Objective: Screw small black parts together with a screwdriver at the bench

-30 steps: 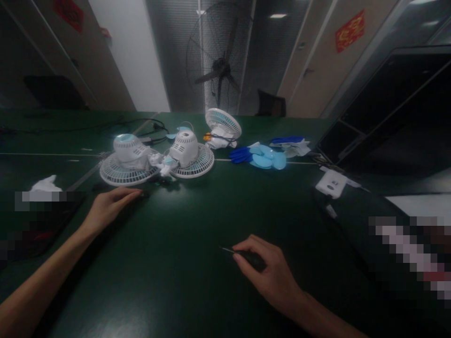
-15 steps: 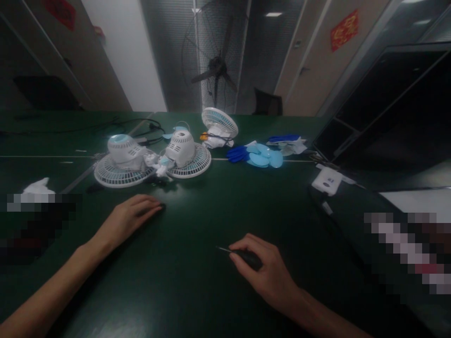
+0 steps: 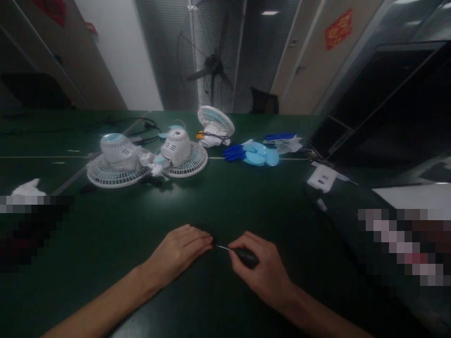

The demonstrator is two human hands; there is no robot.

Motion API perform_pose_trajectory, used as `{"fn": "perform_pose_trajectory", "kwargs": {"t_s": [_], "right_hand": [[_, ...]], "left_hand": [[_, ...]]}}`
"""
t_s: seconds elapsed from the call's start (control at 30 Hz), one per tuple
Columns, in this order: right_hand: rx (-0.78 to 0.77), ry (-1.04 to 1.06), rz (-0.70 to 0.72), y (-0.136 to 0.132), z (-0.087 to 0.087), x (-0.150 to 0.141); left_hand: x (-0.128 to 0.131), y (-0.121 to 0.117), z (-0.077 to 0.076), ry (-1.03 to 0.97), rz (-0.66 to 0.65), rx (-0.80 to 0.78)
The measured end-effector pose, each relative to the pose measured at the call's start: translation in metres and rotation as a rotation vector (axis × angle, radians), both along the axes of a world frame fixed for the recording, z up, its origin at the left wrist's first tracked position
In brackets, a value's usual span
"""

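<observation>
A screwdriver (image 3: 246,257) with a dark handle and thin metal shaft is gripped in my right hand (image 3: 271,270), its shaft pointing left. Just left of its tip is my left hand (image 3: 183,249), low over the green table (image 3: 148,211), with its fingers pressed together. Something small and dark shows at the left fingertips, too dim to name. The screwdriver's tip is close to that dark thing; whether they touch I cannot tell.
Two white fans (image 3: 120,159) lie face down at the back left; another small fan (image 3: 214,124) leans behind them. Blue gloves (image 3: 234,152) and light-blue fan blades (image 3: 260,154) lie right of centre. A white box (image 3: 321,177) with a cable sits at the right.
My left hand has moved right and nearer to me, from beside the fans to the screwdriver's tip. My right hand has kept its grip on the screwdriver and barely moved.
</observation>
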State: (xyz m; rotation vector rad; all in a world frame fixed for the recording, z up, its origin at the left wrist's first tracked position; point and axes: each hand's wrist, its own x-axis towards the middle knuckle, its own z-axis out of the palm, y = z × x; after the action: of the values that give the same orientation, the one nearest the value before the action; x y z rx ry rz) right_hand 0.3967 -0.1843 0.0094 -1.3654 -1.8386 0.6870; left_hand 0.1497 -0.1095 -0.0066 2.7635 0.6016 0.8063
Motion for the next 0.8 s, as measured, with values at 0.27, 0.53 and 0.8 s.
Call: {"fn": "perform_pose_trajectory", "kwargs": {"t_s": [0.27, 0.53, 0.8], "right_hand": [[-0.017, -0.053, -0.009, 0.0003, -0.0032, 0.0012], [-0.033, -0.072, 0.016, -0.0004, -0.0008, -0.0008], [-0.028, 0.098, 0.108, 0.0015, -0.0004, -0.0011]], "left_hand": [[-0.0016, -0.0007, 0.0040, 0.055, 0.075, -0.516], [-0.0016, -0.0020, 0.0044, 0.069, 0.031, -0.564], [-0.0003, -0.0004, 0.0054, 0.029, -0.010, -0.621]]}}
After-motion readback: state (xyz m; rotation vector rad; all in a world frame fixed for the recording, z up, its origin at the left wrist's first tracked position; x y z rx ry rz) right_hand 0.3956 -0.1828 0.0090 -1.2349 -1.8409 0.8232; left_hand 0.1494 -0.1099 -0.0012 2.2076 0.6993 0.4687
